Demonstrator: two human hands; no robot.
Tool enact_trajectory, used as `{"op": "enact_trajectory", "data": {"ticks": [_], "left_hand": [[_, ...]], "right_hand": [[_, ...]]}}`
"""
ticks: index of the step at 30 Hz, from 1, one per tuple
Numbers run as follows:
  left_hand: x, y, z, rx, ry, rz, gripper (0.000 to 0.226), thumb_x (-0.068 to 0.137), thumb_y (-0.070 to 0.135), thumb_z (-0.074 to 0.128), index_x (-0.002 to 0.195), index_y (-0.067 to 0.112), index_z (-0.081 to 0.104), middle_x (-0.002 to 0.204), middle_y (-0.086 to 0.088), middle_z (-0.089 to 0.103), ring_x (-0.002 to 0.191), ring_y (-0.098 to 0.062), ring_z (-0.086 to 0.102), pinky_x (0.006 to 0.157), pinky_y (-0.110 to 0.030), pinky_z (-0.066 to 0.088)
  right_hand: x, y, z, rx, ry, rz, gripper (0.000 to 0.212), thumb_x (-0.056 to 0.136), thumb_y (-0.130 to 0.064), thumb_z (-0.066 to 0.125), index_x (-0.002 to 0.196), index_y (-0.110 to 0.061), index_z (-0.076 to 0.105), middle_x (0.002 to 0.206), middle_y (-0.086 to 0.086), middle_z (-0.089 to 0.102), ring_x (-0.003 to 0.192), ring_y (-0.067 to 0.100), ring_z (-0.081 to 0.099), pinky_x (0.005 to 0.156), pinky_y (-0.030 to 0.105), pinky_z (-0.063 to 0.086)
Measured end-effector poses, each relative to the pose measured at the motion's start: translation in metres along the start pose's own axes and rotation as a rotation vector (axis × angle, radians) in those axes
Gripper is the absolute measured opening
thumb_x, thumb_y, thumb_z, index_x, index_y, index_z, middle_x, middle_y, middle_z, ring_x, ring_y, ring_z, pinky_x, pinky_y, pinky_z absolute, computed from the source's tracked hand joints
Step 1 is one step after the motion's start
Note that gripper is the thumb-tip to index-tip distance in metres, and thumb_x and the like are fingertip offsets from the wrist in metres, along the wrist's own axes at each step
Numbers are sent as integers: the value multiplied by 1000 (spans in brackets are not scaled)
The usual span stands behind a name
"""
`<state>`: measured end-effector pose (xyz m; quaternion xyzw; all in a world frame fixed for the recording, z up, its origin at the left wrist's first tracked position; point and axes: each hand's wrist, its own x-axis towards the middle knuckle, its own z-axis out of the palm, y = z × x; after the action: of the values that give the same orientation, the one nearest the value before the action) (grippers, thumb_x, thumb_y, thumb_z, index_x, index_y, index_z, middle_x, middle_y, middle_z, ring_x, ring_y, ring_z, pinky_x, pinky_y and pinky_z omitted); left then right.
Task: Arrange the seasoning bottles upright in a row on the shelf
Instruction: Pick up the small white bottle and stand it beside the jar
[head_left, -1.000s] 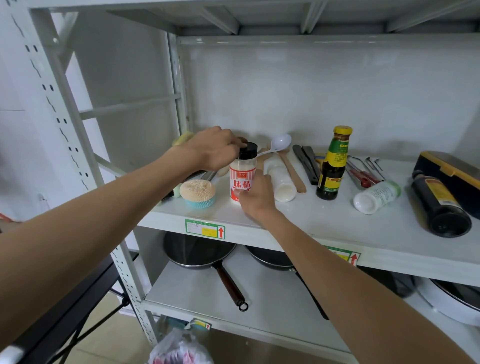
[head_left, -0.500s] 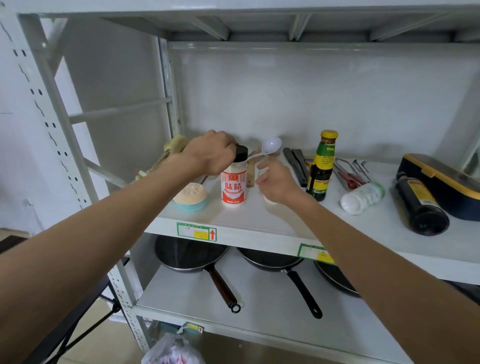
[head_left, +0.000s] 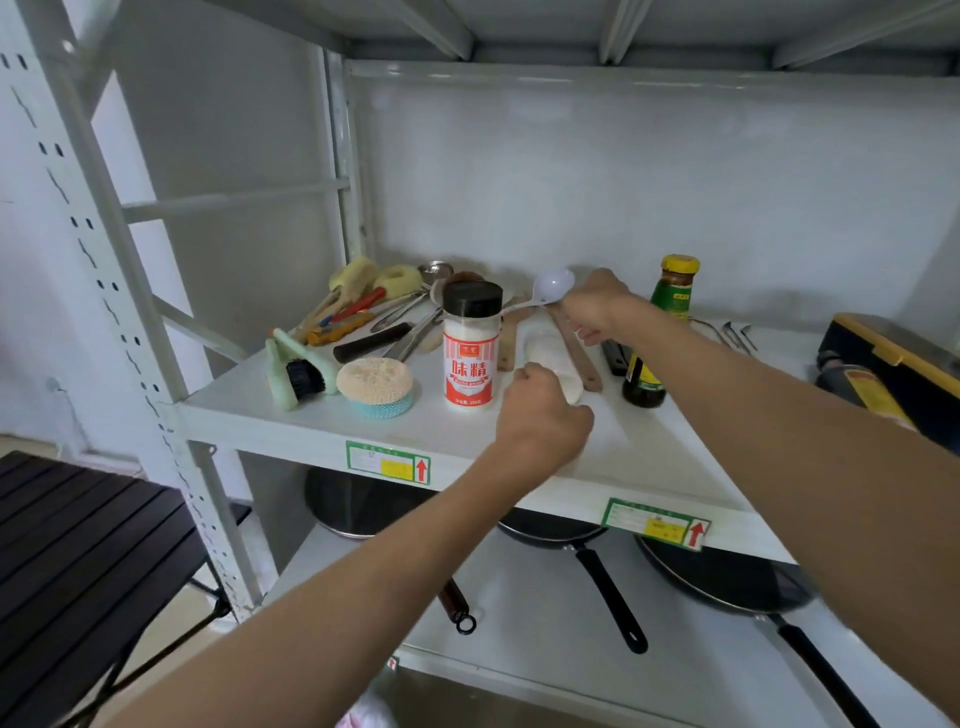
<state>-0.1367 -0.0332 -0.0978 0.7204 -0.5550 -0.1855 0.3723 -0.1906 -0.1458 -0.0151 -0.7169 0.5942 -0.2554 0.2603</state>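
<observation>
The white bottle (head_left: 551, 358) lies on its side on the shelf (head_left: 639, 452), about midway between the front edge and the back wall, its length running front to back. It sits just beside the upright MSG bottle (head_left: 471, 347) with the black cap. The left hand (head_left: 543, 415) is at the bottle's near end with knuckles toward the camera, and its grip looks curled round that end. The right hand (head_left: 597, 306) is at the far end with fingers bent downward. The wooden spatula (head_left: 574, 353) and the handle of the white spoon (head_left: 553, 286) run through the same spot, so I cannot tell whether that grip pinches the bottle or only sits beside it. The step in hand looks like tipping the white bottle up onto its base. The main risk is crowding. The MSG bottle stands close on the left, so a swing of the left wrist or of the rising bottle could knock it toward the loofah pad (head_left: 375, 382). On the other side the right forearm passes in front of the upright dark sauce bottle (head_left: 658, 332), which is tall and narrow, so a careless draw-back could topple it. If the spatula lies partly under the white bottle, the base may land on it and rock. A second dark bottle (head_left: 860, 387) lies flat toward the shelf's right end and is not yet stood up, so the row is far from complete.
</observation>
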Motion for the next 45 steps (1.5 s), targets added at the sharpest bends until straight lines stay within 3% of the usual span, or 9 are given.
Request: {"op": "enact_trajectory", "data": {"ticks": [6, 8, 11, 14, 18, 23, 26, 35, 45], "left_hand": [[38, -1, 21, -5, 136, -54, 54, 87, 35, 62, 124, -2, 51, 123, -17, 60, 112, -32, 59, 88, -36, 50], [46, 1, 23, -27, 151, -49, 46, 87, 35, 62, 117, 2, 57, 117, -14, 62, 108, -32, 61, 82, -34, 50], [54, 5, 25, -25, 172, -65, 41, 88, 36, 61, 113, 4, 59, 117, -14, 62, 109, -32, 61, 82, -34, 48], [54, 6, 28, -38, 177, -79, 42, 86, 34, 63, 115, 3, 59, 118, -16, 62, 111, -34, 59, 84, -35, 46], [54, 3, 33, -63, 184, -60, 43, 84, 35, 66, 111, 2, 60, 113, -15, 64, 106, -33, 61, 79, -32, 46], [49, 2, 33, -40, 205, -32, 47, 84, 40, 65, 107, -1, 59, 109, -16, 63, 101, -33, 61, 73, -33, 45], [44, 2, 28, -11, 234, -3, 51, 79, 38, 70, 107, -3, 60, 106, -16, 66, 99, -32, 63, 71, -32, 47], [22, 3, 17, 71, 202, 24, 65, 70, 19, 80, 124, 1, 49, 116, -15, 63, 106, -32, 62, 81, -34, 51], [18, -12, 16, -14, 147, -14, 67, 66, 21, 85, 122, 3, 53, 118, -13, 62, 109, -30, 62, 82, -33, 50]], "right_hand": [[20, -3, 15, -152, -89, 30, 17, 89, -9, 58, 74, -1, 54, 106, 29, 64, 101, 43, 64, 93, 54, 52], [25, -5, 17, -186, -124, 43, 15, 90, -17, 59, 87, -3, 55, 105, 24, 59, 104, 39, 62, 97, 49, 50], [33, -5, 25, -195, -235, 127, 41, 92, -31, 58, 123, -5, 50, 118, 20, 52, 117, 35, 55, 101, 39, 46], [41, -5, 36, -246, -265, 147, 45, 91, -33, 60, 126, -8, 49, 102, 14, 52, 104, 30, 55, 88, 33, 44], [39, -4, 37, -250, -246, 157, 43, 85, -31, 67, 116, -7, 50, 102, 13, 56, 116, 30, 58, 87, 31, 45], [56, -2, 32, -131, -121, 70, 73, 44, -26, 85, 109, -3, 62, 107, 15, 67, 86, 31, 69, 70, 38, 59], [22, -13, 14, -25, -95, 71, 67, 54, -15, 87, 110, -3, 53, 110, 16, 60, 93, 35, 66, 75, 49, 59], [-39, -23, -17, -154, -75, 11, 52, 65, -22, 86, 98, -5, 50, 108, 15, 58, 92, 31, 67, 75, 37, 60], [-63, -18, -21, -346, -115, -82, 57, 67, -29, 86, 103, -7, 48, 104, 12, 56, 85, 31, 70, 77, 39, 60]]}}
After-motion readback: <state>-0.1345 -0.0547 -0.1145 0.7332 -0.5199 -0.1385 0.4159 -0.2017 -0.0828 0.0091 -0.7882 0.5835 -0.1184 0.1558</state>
